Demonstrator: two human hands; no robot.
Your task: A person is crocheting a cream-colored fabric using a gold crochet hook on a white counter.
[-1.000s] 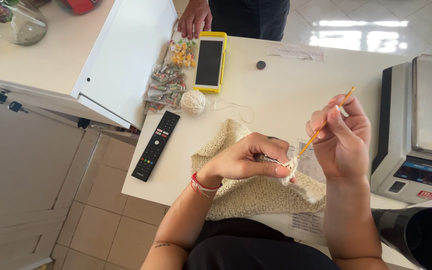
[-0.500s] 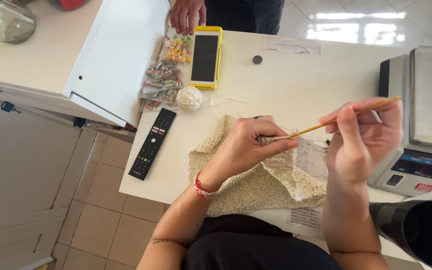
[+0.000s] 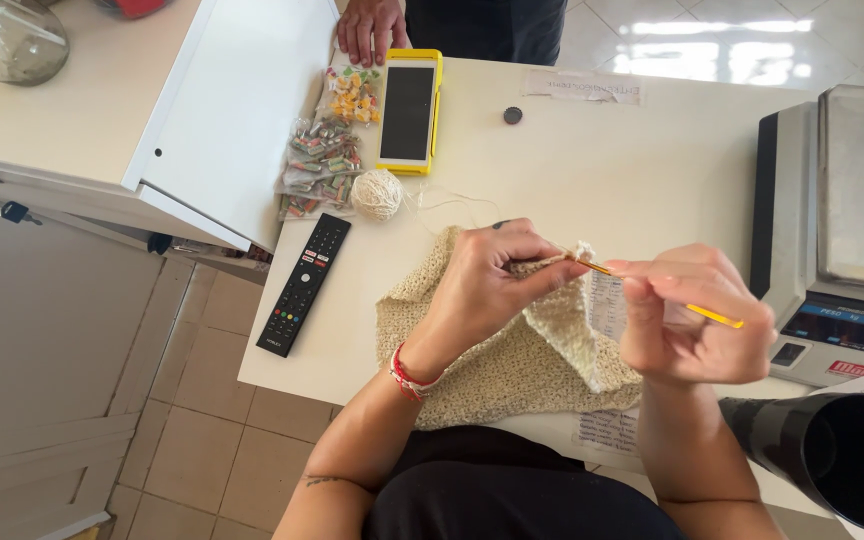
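pale floor tiles show below and to the left of a white table (image 3: 592, 170), which carries most of what is in view. on it, the person's left hand (image 3: 492, 275) is curled shut, thumb and fingers pinching the top edge of a cream crochet piece (image 3: 512, 355) that spreads over the near edge of the table toward the person's lap. a red and white bracelet (image 3: 407, 375) sits on that wrist. the right hand (image 3: 687, 320) is closed around a yellow crochet hook (image 3: 652, 290), fingers wrapped over its shaft; the hook's tip meets the yarn just beside the left fingertips, and its far end sticks out to the right of the hand. a strand of yarn runs from the work up to a small cream yarn ball (image 3: 377, 193), which lies just beside 2 clear bags of wrapped sweets (image 3: 322, 160). near them a phone in a yellow case (image 3: 409, 110) lies face up, and a black remote control (image 3: 304, 283) lies at the table's left edge. a small dark disc (image 3: 513, 115) rests farther back. another person's hand (image 3: 372, 28) rests on the far edge. a weighing scale (image 3: 842, 230) stands at the right, with a black cylinder (image 3: 832, 455) in front of it
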